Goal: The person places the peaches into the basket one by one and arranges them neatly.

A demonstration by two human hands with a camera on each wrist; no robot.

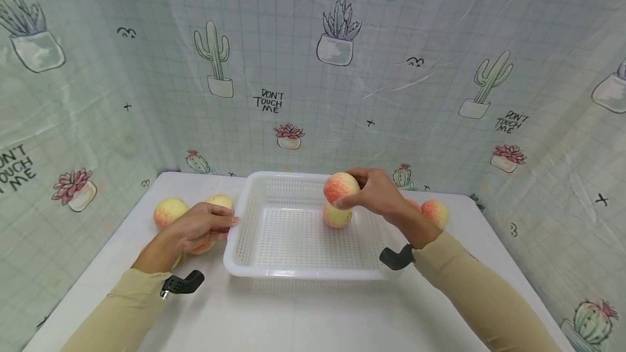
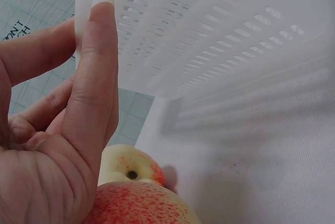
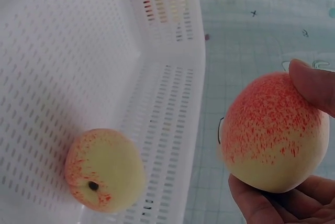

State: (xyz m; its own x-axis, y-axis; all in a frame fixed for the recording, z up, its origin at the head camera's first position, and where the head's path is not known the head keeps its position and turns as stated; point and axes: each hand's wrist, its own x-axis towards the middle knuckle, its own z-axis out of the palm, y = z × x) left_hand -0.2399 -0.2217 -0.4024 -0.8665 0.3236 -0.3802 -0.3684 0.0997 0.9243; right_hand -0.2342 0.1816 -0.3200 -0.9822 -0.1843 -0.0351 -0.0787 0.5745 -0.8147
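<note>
A white plastic basket [image 1: 305, 274] with slotted sides stands on the table. At its left rim my left hand [image 1: 205, 226] pinches the edge, as the left wrist view shows with fingers on both sides of the wall. My right hand [image 1: 379, 192] grips a red and yellow peach [image 1: 340, 188] over the back right of the basket, thumb on one side and fingers on the other. Below it another peach [image 3: 104, 171] lies inside the basket, partly hidden in the head view by the held one.
Several peaches lie left of the basket, one peach [image 1: 170, 212] behind my left hand and another [image 2: 138, 205] beneath it. To the right, a peach [image 1: 435, 213] lies partly behind my right wrist, with one more beside it. A printed curtain [image 1: 303, 69] surrounds the white table [image 1: 293, 319].
</note>
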